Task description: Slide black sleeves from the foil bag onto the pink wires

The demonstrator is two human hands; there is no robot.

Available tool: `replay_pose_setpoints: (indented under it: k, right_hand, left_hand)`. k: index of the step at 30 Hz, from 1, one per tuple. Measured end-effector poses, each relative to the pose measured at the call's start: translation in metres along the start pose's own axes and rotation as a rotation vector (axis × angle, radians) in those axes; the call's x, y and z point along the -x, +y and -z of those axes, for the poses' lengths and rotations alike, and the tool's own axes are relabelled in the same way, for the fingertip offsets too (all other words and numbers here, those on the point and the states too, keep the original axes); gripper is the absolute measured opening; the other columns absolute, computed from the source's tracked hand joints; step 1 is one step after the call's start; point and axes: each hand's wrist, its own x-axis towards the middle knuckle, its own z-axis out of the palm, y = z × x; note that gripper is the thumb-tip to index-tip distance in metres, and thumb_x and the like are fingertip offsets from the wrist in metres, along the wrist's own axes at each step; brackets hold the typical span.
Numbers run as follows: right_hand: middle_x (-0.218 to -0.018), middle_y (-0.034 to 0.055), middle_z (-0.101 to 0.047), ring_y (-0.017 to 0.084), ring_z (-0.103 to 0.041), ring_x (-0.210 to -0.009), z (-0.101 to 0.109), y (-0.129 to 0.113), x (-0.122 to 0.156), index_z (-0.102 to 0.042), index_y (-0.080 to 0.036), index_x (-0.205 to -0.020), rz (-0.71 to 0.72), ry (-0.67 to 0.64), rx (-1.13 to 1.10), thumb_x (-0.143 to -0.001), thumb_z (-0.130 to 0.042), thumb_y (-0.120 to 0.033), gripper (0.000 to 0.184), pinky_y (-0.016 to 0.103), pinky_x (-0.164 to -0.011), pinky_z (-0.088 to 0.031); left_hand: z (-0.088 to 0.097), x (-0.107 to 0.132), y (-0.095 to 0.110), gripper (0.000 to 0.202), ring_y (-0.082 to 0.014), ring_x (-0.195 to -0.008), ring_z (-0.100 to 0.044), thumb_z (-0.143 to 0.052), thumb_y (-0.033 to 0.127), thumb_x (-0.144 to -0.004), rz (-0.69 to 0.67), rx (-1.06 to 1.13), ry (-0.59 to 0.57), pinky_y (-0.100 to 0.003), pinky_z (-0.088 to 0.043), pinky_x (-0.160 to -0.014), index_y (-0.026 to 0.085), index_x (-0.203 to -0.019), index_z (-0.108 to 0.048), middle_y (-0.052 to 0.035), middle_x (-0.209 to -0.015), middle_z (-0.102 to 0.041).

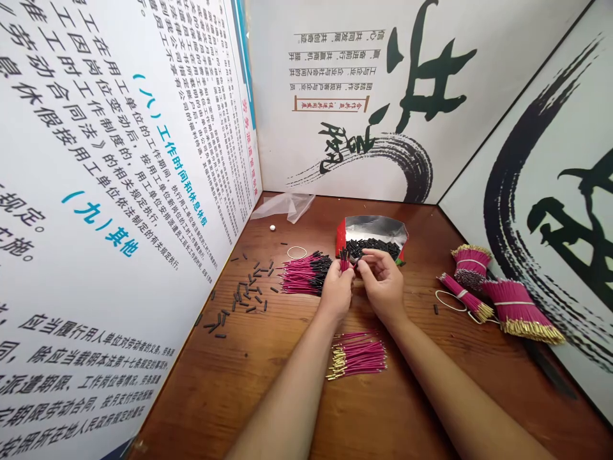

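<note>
My left hand (336, 287) is closed round a small bunch of pink wires (344, 261) whose ends point up, some capped in black. My right hand (382, 279) pinches a small black sleeve (360, 259) right beside the bunch's tips. Just beyond both hands lies an open red foil bag (372, 237) holding many black sleeves. A pile of pink wires with black-capped ends (305, 272) lies left of my left hand. A loose pile of pink wires with bare gold tips (357, 355) lies on the wooden table (268, 383) between my forearms.
Several black sleeves (242, 300) are scattered at the left by the printed wall panel. Banded bundles of gold-tipped pink wires (498, 297) lie at the right with rubber bands (449, 300). A clear plastic bag (287, 204) lies in the back corner. Printed boards wall in three sides.
</note>
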Motion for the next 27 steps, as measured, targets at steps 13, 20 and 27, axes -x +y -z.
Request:
replay_pose_setpoints:
  k: [13,20,27]
  right_hand:
    - [-0.091,0.0084,-0.076,0.026,-0.05,-0.09,0.017,0.029,-0.012,-0.074,-0.021,-0.09,0.283,-0.14,0.946,-0.087,-0.054,-0.026,0.02,0.045,-0.086,-0.027]
    - [-0.09,0.0066,-0.075,0.024,-0.053,-0.088,0.018,0.021,-0.014,-0.074,-0.022,-0.088,0.247,-0.104,0.883,-0.091,-0.054,-0.029,0.022,0.042,-0.085,-0.026]
    - [-0.096,0.0063,-0.073,0.024,-0.056,-0.092,0.017,0.014,-0.014,-0.072,-0.022,-0.093,0.269,-0.026,0.775,-0.093,-0.052,-0.032,0.021,0.04,-0.084,-0.032]
  left_hand:
    - [0.002,0.001,0.0,0.023,-0.0036,-0.043,-0.022,-0.056,0.022,-0.075,0.038,0.058,0.003,-0.016,-0.012,-0.043,0.023,-0.086,-0.037,0.0105,-0.057,-0.036]
    - [0.003,0.0,0.001,0.006,-0.005,-0.04,-0.02,-0.043,0.024,-0.082,0.029,0.063,-0.044,-0.017,-0.011,-0.042,0.023,-0.085,-0.038,0.0096,-0.055,-0.033]
    - [0.001,0.0,0.002,0.007,-0.0049,-0.04,-0.02,-0.044,0.024,-0.083,0.052,0.041,-0.032,-0.017,-0.011,-0.041,0.022,-0.08,-0.038,0.0091,-0.054,-0.032]
